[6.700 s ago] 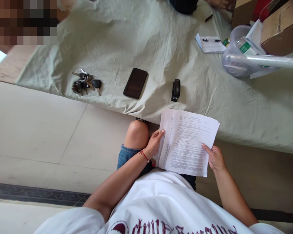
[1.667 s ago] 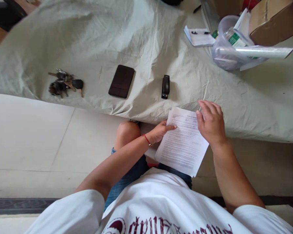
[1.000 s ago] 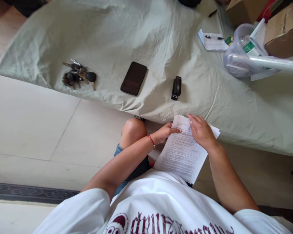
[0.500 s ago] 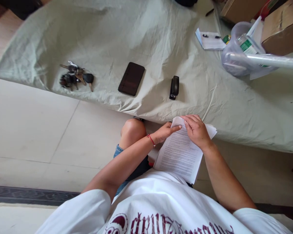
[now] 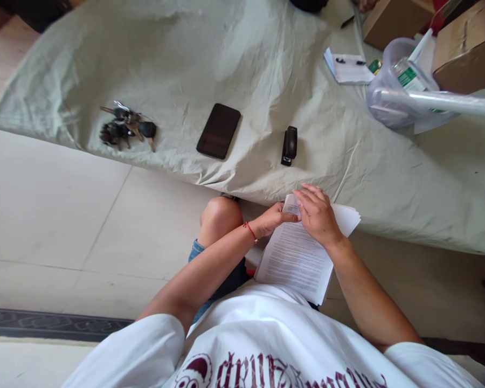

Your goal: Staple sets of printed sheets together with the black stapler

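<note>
A stack of printed papers point(image 5: 293, 264) rests on my lap and against the table's near edge. My left hand point(image 5: 275, 220), with a red string bracelet at the wrist, grips its left edge, thumb on top and the other fingers hidden beneath. Over the upper part of the stack lies my right hand point(image 5: 316, 213), its fingers stretched out toward the top left corner, close to my left thumb. Whether its fingertips press on the paper I cannot tell. Just beyond the papers, a black stapler point(image 5: 289, 145) lies on the cloth.
A black phone point(image 5: 218, 131) and a bunch of keys point(image 5: 127, 126) lie left of the stapler on the cloth-covered table point(image 5: 165, 64). At the right stand a clear plastic tub point(image 5: 388, 102), a notepad point(image 5: 350, 70) and cardboard boxes point(image 5: 466, 46).
My right hand has shifted slightly left across the top of the papers, and its fingers reach a little farther up. My left hand keeps its grip in place.
</note>
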A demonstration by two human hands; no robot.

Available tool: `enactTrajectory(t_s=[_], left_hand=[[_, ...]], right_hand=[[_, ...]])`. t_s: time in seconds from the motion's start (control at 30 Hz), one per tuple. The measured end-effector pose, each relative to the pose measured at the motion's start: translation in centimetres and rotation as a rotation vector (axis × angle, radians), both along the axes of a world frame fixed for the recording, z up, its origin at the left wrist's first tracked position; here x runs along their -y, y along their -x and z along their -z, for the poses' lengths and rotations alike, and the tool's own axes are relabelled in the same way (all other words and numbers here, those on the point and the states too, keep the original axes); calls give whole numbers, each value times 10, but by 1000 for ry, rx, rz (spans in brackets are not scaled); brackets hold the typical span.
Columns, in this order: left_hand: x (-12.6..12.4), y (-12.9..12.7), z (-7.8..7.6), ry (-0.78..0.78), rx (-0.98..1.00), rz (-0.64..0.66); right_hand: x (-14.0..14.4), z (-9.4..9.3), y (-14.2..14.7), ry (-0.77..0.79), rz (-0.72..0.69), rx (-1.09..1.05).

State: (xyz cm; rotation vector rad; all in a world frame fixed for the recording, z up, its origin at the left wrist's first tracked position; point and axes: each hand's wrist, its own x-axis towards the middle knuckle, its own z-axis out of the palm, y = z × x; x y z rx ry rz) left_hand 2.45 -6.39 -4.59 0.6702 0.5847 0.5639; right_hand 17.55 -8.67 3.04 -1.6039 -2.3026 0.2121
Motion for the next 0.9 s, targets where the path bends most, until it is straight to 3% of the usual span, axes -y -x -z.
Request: enactTrajectory(t_s=[0.17,0.43,0.73,0.9], left_hand=[[1,0,4,-35,-15,-39],[0,0,-1,149,33,8],[1,0,-2,80,6,-66],[0,-2,2,60,-58,-69]], right_hand=[[0,1,4,63,-60,-33],[-1,-2,1,-7,32,-47],[-8,-4,4,70,-68,-108],[-9,-4,3,1,-57,-132]])
